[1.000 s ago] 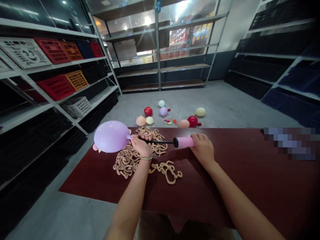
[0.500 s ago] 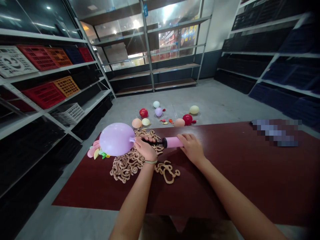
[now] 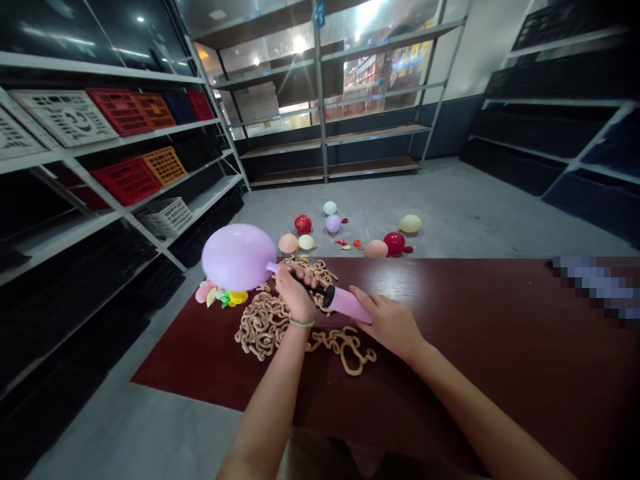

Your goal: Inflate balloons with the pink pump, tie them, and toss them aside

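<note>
My left hand (image 3: 296, 293) is closed round the black front of a hand pump and the neck of an inflated purple balloon (image 3: 239, 257). The balloon sticks out to the left, above the table. My right hand (image 3: 387, 319) grips the pink barrel of the balloon pump (image 3: 350, 304), which slants down to the right. Under and beside my left hand lies a tangled heap of tan, rope-like strands (image 3: 263, 323), with a looser loop towards the right. Flat, uninflated balloons (image 3: 225, 297) in pink, green and yellow lie below the purple one.
Dark red table (image 3: 475, 333) under my arms, with a blurred-out item (image 3: 595, 283) at its right. Several small inflated balloons, one dark red (image 3: 394, 243), lie on the grey floor beyond. Shelves with crates (image 3: 125, 180) stand left; a metal rack (image 3: 323, 100) is behind.
The pump has tilted, its pink end now lower on the right. The purple balloon has risen a little, showing more of the yellow balloons below. The whole view has shifted.
</note>
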The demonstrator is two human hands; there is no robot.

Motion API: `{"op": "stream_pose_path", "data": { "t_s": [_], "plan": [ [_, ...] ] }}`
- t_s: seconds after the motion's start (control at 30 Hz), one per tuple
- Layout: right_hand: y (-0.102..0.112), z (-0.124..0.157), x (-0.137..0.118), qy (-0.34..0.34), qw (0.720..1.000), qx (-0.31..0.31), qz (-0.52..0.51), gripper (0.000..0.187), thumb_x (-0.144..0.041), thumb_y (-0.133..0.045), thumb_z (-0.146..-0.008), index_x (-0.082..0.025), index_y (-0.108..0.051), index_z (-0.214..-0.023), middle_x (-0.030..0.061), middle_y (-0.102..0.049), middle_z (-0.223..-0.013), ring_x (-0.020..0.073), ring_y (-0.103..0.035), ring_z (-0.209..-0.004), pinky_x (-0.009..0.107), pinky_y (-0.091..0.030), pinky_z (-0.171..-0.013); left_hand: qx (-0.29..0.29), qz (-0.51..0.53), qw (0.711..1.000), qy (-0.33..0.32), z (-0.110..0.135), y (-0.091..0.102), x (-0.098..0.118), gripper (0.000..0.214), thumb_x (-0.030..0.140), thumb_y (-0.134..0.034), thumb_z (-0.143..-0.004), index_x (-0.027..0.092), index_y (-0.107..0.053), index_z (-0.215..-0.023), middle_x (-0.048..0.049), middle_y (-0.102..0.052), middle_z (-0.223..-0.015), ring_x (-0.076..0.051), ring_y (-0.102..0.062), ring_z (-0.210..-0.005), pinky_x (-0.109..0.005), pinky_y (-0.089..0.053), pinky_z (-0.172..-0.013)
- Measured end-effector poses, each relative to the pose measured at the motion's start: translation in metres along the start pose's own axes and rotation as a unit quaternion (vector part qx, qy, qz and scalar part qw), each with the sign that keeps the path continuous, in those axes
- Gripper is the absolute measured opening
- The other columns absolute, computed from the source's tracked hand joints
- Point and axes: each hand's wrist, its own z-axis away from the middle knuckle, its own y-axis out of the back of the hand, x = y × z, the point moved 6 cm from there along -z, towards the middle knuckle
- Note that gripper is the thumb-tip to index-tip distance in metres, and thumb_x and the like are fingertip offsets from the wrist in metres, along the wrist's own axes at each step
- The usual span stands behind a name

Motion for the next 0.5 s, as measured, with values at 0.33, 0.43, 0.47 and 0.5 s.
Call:
{"op": "stream_pose_path", "data": {
  "t_s": [0.33, 0.43, 0.47, 0.5],
  "plan": [
    [0.020, -0.004, 0.031, 0.063, 0.996, 0.046, 0.053, 0.055, -0.029, -0.060, -0.090, -0.023, -0.049, -0.143, 0.0061, -0.067, -0.104, 0.0212, -0.062, -0.090, 0.030, -0.043, -0.076, 0.015, 0.017, 0.999, -0.040, -0.009, 0.009, 0.018, 0.029, 0.043, -0.049, -0.095, 0.023, -0.040, -0.077, 0.0063, -0.041, -0.055, -0.009, -0.042, -0.041, -0.021, -0.033, -0.040],
    [0.032, 0.004, 0.030, 0.099, 0.991, 0.068, 0.050, 0.052, -0.032, -0.057, -0.092, -0.020, -0.050, -0.143, 0.0076, -0.067, -0.105, 0.0200, -0.064, -0.089, 0.029, -0.045, -0.075, 0.051, 0.029, 0.997, -0.059, -0.021, 0.020, 0.044, 0.028, 0.042, -0.048, -0.096, 0.022, -0.040, -0.077, 0.0062, -0.040, -0.056, -0.008, -0.039, -0.040, -0.020, -0.030, -0.039],
    [0.035, 0.006, 0.025, 0.114, 0.990, 0.074, 0.045, 0.052, -0.033, -0.056, -0.094, -0.020, -0.049, -0.143, 0.0078, -0.067, -0.107, 0.0194, -0.064, -0.090, 0.028, -0.045, -0.075, 0.057, 0.033, 0.996, -0.061, -0.024, 0.022, 0.049, 0.028, 0.041, -0.048, -0.096, 0.022, -0.040, -0.078, 0.0064, -0.039, -0.056, -0.007, -0.038, -0.040, -0.020, -0.029, -0.038],
    [0.037, 0.008, 0.019, 0.127, 0.988, 0.077, 0.039, 0.051, -0.033, -0.055, -0.095, -0.022, -0.049, -0.144, 0.0078, -0.067, -0.109, 0.0189, -0.065, -0.090, 0.028, -0.046, -0.074, 0.058, 0.038, 0.996, -0.060, -0.026, 0.023, 0.052, 0.027, 0.041, -0.049, -0.095, 0.022, -0.040, -0.078, 0.0067, -0.037, -0.056, -0.007, -0.036, -0.039, -0.019, -0.028, -0.038]
  ]
}}
